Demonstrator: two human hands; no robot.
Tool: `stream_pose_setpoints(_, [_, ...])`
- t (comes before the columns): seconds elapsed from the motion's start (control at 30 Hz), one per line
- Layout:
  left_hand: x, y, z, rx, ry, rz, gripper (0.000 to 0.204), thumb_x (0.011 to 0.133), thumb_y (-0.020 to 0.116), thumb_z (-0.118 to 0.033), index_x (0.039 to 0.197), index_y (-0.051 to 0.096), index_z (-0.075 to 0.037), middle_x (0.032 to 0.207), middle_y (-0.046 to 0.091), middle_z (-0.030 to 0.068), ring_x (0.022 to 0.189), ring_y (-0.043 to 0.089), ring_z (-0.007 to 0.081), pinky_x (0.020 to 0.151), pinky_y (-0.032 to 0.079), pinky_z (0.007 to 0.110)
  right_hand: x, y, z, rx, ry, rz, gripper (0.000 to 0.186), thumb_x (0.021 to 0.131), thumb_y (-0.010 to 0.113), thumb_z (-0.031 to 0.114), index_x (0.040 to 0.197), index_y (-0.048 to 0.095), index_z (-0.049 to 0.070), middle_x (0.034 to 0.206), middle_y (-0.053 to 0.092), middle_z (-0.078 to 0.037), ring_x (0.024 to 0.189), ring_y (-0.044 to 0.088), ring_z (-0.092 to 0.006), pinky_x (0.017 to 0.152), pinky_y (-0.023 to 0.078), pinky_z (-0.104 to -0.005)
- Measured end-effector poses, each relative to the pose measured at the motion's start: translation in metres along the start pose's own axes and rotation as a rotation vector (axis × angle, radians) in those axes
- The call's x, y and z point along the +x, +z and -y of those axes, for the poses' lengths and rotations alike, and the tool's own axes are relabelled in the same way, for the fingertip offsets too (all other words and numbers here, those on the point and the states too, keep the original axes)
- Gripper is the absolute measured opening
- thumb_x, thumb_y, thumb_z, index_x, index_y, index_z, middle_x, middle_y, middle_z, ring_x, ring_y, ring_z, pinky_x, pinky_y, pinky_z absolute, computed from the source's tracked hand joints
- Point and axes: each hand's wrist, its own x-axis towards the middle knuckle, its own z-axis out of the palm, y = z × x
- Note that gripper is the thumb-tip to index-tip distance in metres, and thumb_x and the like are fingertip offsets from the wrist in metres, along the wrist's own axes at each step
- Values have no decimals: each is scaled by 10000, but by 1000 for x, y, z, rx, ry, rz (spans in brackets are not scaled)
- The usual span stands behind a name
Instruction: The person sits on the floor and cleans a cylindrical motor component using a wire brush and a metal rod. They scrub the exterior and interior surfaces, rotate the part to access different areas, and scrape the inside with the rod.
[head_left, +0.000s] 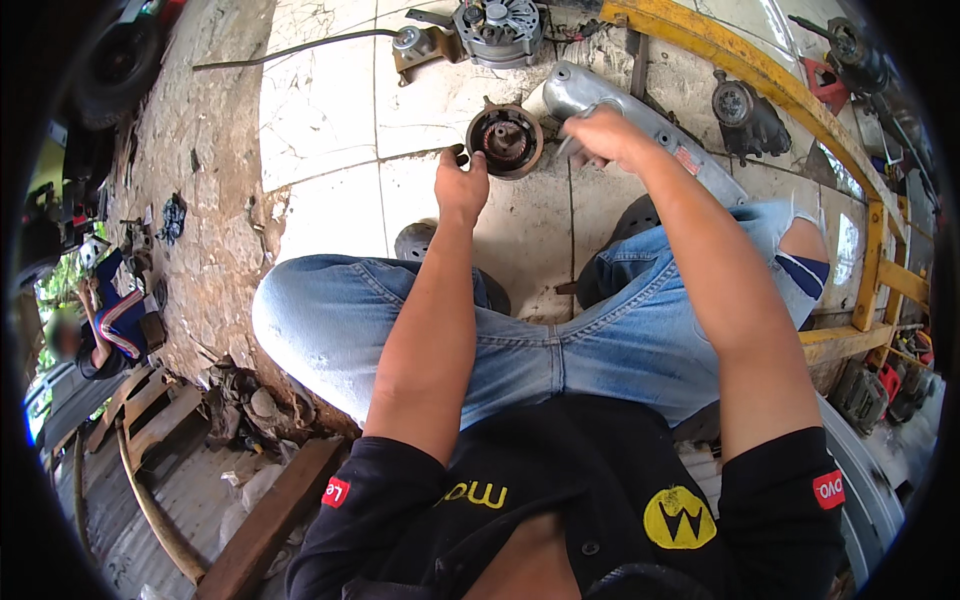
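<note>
On the pale tiles between my feet lies a round, rusty alternator housing (507, 142), its hollow side up with copper-coloured windings and a shaft end inside. My left hand (463, 187) grips its left rim with the thumb and fingers. Just to the right of the housing, apart from it, my right hand (612, 138) is closed around a small grey metal piece, mostly hidden by the fingers and slightly blurred. Behind that hand rests a long silver metal cover (640, 118).
A silver alternator part (498, 32) and a bracket with a long rod (418, 50) lie at the far side. A dark metal part (750, 116) sits right, inside a yellow metal frame (715, 45). Wooden beams (275, 515) lie near left; another person (112, 318) is farther left.
</note>
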Motion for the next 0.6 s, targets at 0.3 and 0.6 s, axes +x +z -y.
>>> stream_pose_setpoints(0.3, [-5, -1, -4, -25, -33, 50, 433, 909, 625, -225, 1257, 590, 30, 1156, 675, 203, 1049, 649, 297, 915, 488, 374, 6, -14, 3, 117, -193, -367, 347, 932, 519, 309, 949, 667, -4, 773, 713, -113, 736, 721, -191, 664, 518, -334])
stream_pose_setpoints(0.6, [3, 1, 1, -106, -80, 87, 442, 931, 609, -172, 1329, 555, 11, 1190, 670, 173, 1065, 644, 272, 914, 487, 358, -1, -10, 8, -278, -204, -347, 437, 886, 545, 391, 1066, 657, 10, 899, 722, -184, 780, 680, -350, 789, 526, -393])
